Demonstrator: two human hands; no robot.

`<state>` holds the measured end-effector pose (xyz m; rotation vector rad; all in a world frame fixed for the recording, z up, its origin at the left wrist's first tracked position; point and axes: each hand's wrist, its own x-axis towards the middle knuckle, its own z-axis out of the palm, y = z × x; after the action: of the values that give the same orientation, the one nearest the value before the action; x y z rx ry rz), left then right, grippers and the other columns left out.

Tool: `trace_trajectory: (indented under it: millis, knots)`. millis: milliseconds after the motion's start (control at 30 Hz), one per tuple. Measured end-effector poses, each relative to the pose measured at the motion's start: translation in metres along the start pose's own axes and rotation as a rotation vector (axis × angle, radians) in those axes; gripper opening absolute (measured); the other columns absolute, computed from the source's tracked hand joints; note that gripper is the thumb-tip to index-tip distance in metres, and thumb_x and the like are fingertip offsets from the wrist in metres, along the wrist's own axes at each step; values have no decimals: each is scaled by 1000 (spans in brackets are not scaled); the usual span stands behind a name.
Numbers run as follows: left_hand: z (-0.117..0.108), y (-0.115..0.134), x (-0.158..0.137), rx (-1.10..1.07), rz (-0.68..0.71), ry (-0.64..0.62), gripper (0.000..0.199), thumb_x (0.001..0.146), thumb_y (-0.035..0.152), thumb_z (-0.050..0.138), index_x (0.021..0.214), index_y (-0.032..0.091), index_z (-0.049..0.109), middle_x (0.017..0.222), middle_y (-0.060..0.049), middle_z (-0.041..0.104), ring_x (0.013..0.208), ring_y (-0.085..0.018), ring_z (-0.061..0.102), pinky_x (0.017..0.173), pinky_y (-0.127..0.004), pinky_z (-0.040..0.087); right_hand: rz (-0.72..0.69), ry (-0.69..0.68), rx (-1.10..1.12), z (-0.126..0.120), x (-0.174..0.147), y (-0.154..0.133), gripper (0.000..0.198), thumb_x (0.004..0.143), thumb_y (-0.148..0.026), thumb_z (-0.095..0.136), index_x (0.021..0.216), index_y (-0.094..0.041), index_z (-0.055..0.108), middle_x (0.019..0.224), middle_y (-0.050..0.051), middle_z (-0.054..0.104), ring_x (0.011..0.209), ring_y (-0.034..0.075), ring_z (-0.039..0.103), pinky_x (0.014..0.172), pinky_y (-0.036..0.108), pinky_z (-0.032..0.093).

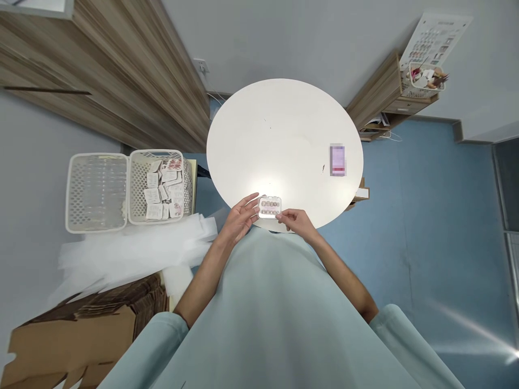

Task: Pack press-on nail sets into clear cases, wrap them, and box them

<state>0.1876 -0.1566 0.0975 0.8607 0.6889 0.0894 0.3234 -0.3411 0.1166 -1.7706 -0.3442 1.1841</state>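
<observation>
Near the close edge of the round white table (279, 124) is a small clear plastic case (270, 207). It holds two rows of small rounded pinkish-brown pieces that look like press-on nails. My left hand (242, 216) holds the case by its left edge, with the other fingers spread. At the lower right corner, the thumb and bent fingers of my right hand (295, 220) pinch it. Whether the case rests on the tabletop or hangs just above it, I cannot tell.
A blurred purple packet (337, 160) lies on the table's right side. To the left stand a white basket (188, 186) of small packets and a bin (97, 194) of clear plastic pieces. White sheets (138, 246) and folded cardboard (77, 335) lie below. Wooden cabinets (121, 65) flank the table.
</observation>
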Motion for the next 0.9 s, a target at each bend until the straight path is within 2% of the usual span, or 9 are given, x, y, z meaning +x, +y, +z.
trace_trajectory:
  millis: [67, 200, 333, 400, 500, 667, 800, 900]
  knots:
    - [-1, 0, -1, 11, 13, 8, 67, 80, 38, 88, 141, 23, 65, 148, -16, 65, 134, -31, 63, 111, -43, 54, 21, -50, 95, 4, 0, 0, 49, 80, -69, 77, 83, -20, 73, 74, 1, 67, 57, 11, 48, 55, 27, 39]
    - [-9, -2, -4, 124, 4, 70, 66, 84, 50, 84, 141, 23, 65, 143, -15, 68, 130, -31, 64, 104, -41, 56, 37, -44, 138, 11, 2, -3, 49, 77, -68, 80, 81, -20, 71, 73, 1, 66, 57, 11, 47, 53, 27, 35]
    - [-19, -2, -10, 344, -22, 125, 70, 83, 60, 82, 139, 21, 67, 110, -11, 77, 101, -27, 72, 80, -34, 57, 44, -29, 125, 16, 9, -3, 50, 77, -69, 80, 82, -20, 71, 81, 2, 70, 56, 10, 46, 52, 27, 35]
    - [-23, -3, -13, 381, -15, 136, 69, 81, 60, 83, 136, 20, 69, 93, -7, 76, 87, -24, 71, 71, -32, 54, 48, -35, 125, 19, 13, -2, 50, 77, -69, 80, 83, -20, 71, 84, 2, 70, 56, 10, 46, 52, 27, 36]
    - [-29, -3, -16, 368, 10, 165, 64, 80, 56, 86, 129, 19, 72, 84, -4, 73, 78, -21, 68, 66, -31, 50, 48, -44, 124, 25, 19, -1, 49, 77, -68, 81, 81, -20, 71, 83, 3, 70, 56, 9, 45, 53, 27, 37]
    - [-43, -5, -15, 338, 38, 247, 62, 76, 56, 89, 124, 20, 72, 84, -5, 75, 76, -22, 69, 64, -32, 48, 49, -77, 54, 39, 34, 0, 49, 79, -67, 79, 86, -19, 75, 86, 4, 72, 57, 10, 47, 54, 27, 39]
    - [-66, -10, -8, 471, 65, 342, 65, 75, 65, 85, 120, 19, 72, 94, -9, 78, 76, -24, 71, 67, -34, 51, 32, -126, -40, 57, 63, 6, 47, 81, -65, 75, 86, -18, 76, 87, 4, 74, 58, 10, 50, 53, 26, 39]
    - [-89, -17, 4, 584, 65, 397, 60, 79, 65, 81, 117, 19, 74, 100, -10, 80, 76, -25, 73, 74, -36, 54, 46, -141, -94, 75, 93, 15, 36, 83, -54, 75, 79, -18, 75, 84, 3, 74, 57, 10, 52, 55, 25, 40]
